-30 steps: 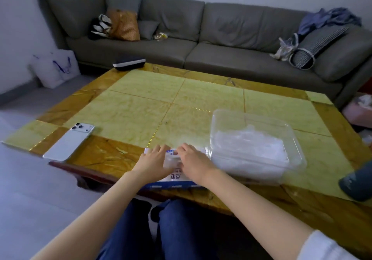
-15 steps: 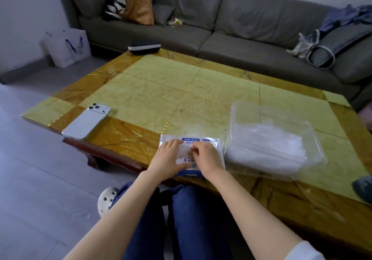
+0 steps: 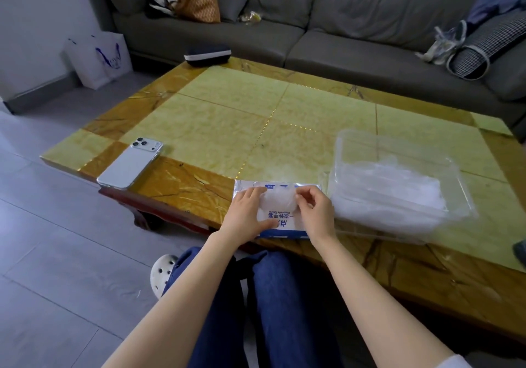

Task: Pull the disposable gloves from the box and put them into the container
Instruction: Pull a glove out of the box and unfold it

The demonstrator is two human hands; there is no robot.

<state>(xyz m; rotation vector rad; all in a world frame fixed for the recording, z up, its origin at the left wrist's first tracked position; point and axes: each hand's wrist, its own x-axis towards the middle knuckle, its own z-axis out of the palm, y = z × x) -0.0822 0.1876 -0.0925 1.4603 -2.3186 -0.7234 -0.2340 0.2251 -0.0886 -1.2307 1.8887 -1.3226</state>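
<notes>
A flat white and blue glove box [image 3: 280,222] lies at the table's near edge. A crumpled clear disposable glove [image 3: 277,200] sticks up from its opening. My left hand [image 3: 246,215] rests flat on the left part of the box, fingers against the glove. My right hand [image 3: 314,211] pinches the glove's right side with thumb and fingers. Just to the right stands a clear plastic container [image 3: 398,151] holding a pile of clear gloves [image 3: 392,194].
A white phone [image 3: 131,164] lies face down at the table's left near corner. A dark case [image 3: 207,54] sits at the far left edge. Behind the table [image 3: 227,117] runs a grey sofa [image 3: 327,20] with bags; my knees are under the near edge.
The camera tilted down and nearer. My right hand went from lying on the box to pinching a glove, which now bulges out of the opening. My left hand stayed on the box.
</notes>
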